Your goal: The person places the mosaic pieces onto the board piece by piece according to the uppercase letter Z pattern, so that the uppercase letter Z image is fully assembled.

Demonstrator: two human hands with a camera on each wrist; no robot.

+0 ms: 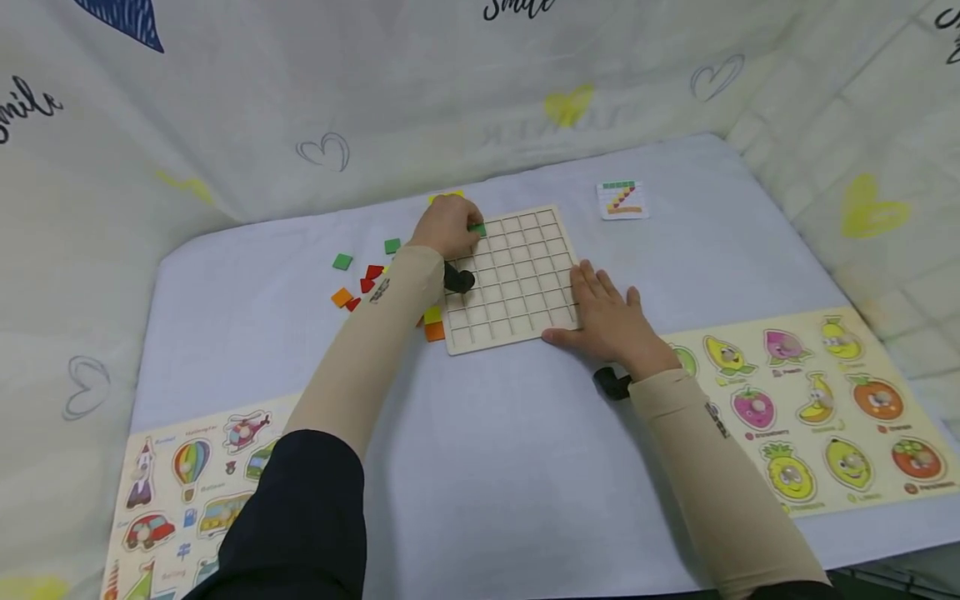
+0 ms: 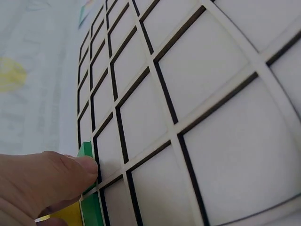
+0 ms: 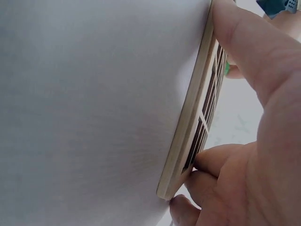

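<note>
A wooden grid board (image 1: 517, 275) lies on the white-covered table. At its far left corner my left hand (image 1: 447, 225) pinches a green square tile (image 2: 86, 149), the thumb pressed against it. Just beside that tile, another green tile (image 2: 91, 209) sits in a cell of the grid. My right hand (image 1: 609, 323) rests along the board's right edge with its fingers straight and its thumb by the near corner. The right wrist view shows the fingertips and thumb (image 3: 244, 42) right at the board's wooden rim (image 3: 188, 113).
Loose green (image 1: 342, 262), red (image 1: 367, 285) and orange tiles (image 1: 342, 297) lie left of the board, some partly behind my left forearm. A pattern card (image 1: 622, 201) lies at the back right. Picture boards with vehicles (image 1: 191, 500) and fruit (image 1: 810, 408) occupy the near sides.
</note>
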